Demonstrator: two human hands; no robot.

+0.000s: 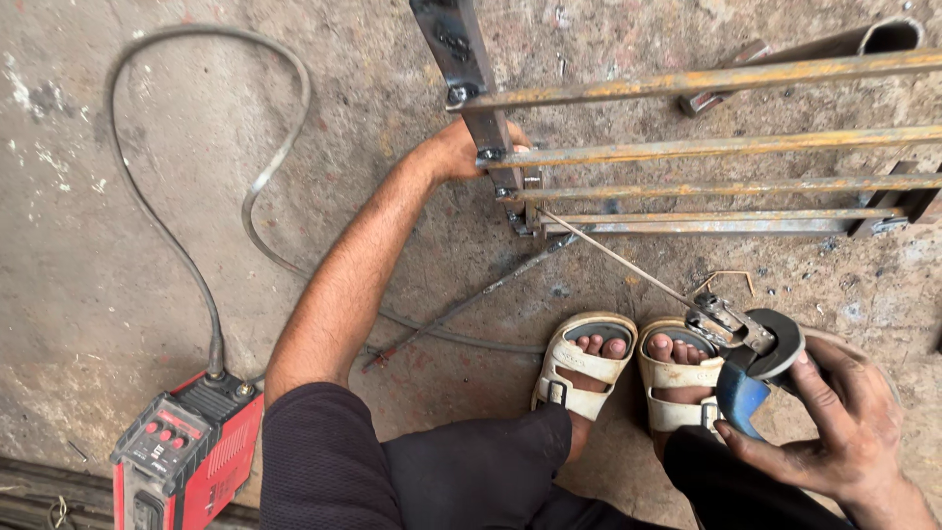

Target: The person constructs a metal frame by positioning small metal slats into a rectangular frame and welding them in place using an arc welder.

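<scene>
Bracing left hand (pixel 461 147) on steel frame (pixel 687 147), fingers wrapped; right hand (pixel 834 422) fingers clasp electrode holder (pixel 746 363).

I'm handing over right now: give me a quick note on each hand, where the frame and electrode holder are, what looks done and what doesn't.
Left hand: gripping the dark upright post of the steel grille frame lying on the concrete floor.
Right hand: holding the electrode holder by its blue handle; its welding rod points to the frame's lower-left corner.
Red welding machine stands lower left, cable looping across the floor.
Done: upper rusty bars seem joined to the post.
Left: no arc visible at the lower corner; weld quality cannot be judged.
</scene>
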